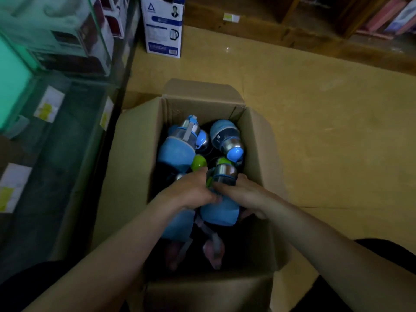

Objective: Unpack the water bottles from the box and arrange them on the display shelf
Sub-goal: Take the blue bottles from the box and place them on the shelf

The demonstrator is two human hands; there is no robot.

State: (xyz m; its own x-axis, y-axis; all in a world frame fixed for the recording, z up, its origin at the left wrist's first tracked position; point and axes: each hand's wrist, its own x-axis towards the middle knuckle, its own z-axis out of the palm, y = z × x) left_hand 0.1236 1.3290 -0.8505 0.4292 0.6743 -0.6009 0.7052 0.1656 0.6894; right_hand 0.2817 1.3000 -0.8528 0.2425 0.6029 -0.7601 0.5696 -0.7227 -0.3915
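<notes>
Head view: we are at the unpacking step. Inside the open brown cardboard box point(139, 154), towards its near wall, the left hand point(191, 192) and right hand point(243, 194) curl round one blue-sleeved water bottle with a steel collar point(219, 210) from either side. The next move calls for lifting it clear of the neighbouring blue bottles point(177, 149), then carrying it to the glass display shelf point(67, 131) left of the box.
</notes>
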